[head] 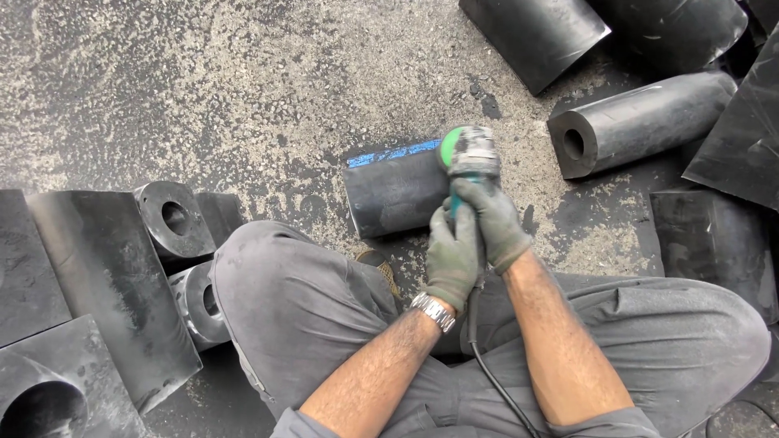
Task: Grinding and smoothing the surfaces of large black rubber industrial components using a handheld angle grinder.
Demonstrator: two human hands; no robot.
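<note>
1. The grinder point(469, 154) sits with its green-and-grey head on the right end of a black block point(395, 193) lying on the floor between the person's knees. Its body runs back toward the person, so the head presses on the block's end edge while the handle stays in easy reach.
2. The right hand point(497, 225), gloved, is wrapped tight around the handle just behind the head, likely to steer and press.
3. The left hand point(453, 255), also gloved, is closed around the handle's rear, touching the right hand; two grips in line probably steady the tool against kick. A watch point(432, 312) shows at that wrist.
4. The cord point(495, 385) trails back between the forearms, away from the head.
5. A blue strip point(393, 153) shows along the block's far top edge.
6. The block lies on its side, close in front of the person, who sits low with knees point(276, 276) spread either side, so the work is boxed in.
7. More black blocks with round bores point(641, 122) lie well apart at upper right; others point(174, 219) are stacked at left, just beside the left knee.
8. Pale dust point(268, 97) covers the floor around the block.
</note>
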